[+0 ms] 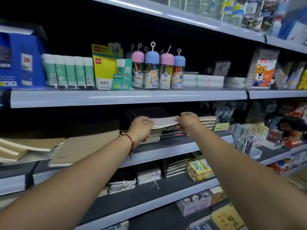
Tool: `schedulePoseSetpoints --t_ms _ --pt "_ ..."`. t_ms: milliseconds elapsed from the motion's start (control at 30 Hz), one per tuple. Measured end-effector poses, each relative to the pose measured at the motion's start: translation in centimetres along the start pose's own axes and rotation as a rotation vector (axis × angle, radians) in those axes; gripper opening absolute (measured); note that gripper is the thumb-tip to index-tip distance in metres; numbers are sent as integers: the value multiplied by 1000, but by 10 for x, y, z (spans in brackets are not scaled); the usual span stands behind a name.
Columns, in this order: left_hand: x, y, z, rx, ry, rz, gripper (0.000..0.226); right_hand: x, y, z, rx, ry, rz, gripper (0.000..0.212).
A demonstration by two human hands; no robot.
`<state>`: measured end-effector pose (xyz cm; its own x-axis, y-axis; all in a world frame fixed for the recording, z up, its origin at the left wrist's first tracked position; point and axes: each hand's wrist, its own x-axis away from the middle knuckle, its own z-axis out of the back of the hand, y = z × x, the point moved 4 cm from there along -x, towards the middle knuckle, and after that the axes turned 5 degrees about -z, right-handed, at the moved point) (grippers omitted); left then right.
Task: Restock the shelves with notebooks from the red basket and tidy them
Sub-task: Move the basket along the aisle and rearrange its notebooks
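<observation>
A pale notebook [164, 122] lies on top of a stack of notebooks [156, 136] on the middle shelf [166, 151]. My left hand [141, 128] grips its left edge, a red string bracelet on the wrist. At the right edge my right hand [188, 122] holds the same notebook. Both arms reach forward from the bottom of the view. More brown notebooks [208, 122] lie stacked just right of my right hand. The red basket is out of view.
Large tan notebooks [83, 146] lie loosely at the left of the same shelf. Above stand glue sticks [68, 72], a yellow box [106, 68] and pen jars [159, 70]. The shelf below holds spiral notebooks [123, 185] and small boxes [199, 170]. Packaged stationery [249, 135] hangs at the right.
</observation>
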<state>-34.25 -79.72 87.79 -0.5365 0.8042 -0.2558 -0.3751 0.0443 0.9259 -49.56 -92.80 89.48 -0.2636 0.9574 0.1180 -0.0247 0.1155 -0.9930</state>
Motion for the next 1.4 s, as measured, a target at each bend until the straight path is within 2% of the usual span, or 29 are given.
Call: schedulePoseSetpoints --t_ms 100,200,300,367,433,467,533,633,767,867,1000,1200,1300,1400 --pt "-18 -15 -2 -205 24 -57 41 -16 13 0 -37 41 -16 13" --pt "-23 -30 -12 -408 -61 -46 37 -27 27 1 298 42 135 29" --pt "-14 -26 -15 -486 -97 -45 52 -22 33 3 534 46 241 27" --pt "3 -19 -10 -509 -39 -73 60 -9 31 8 676 170 398 29" --pt "33 -12 2 -516 23 -148 48 17 31 6 788 234 652 22" --pt "50 -13 6 -510 21 -189 37 29 38 2 827 183 740 16" --pt "83 -30 9 -524 -52 -210 20 53 63 -8 953 -18 819 11" --pt "124 -81 12 -644 -176 -183 25 76 115 -24 1161 -285 808 17" --pt "154 -163 40 -766 -268 18 55 91 180 -59 1272 -520 689 34" --pt "183 -222 82 -790 -317 215 76 108 225 -99 1312 -697 559 57" --pt "238 -281 161 -895 -260 467 82 142 282 -166 1398 -971 398 78" --pt "375 -342 290 -882 -95 866 90 208 357 -275 1519 -1178 388 82" --pt "452 -364 347 -881 -75 1034 108 256 389 -325 1574 -1279 361 78" --pt "525 -389 393 -820 -22 1180 96 305 423 -374 1605 -1350 366 79"
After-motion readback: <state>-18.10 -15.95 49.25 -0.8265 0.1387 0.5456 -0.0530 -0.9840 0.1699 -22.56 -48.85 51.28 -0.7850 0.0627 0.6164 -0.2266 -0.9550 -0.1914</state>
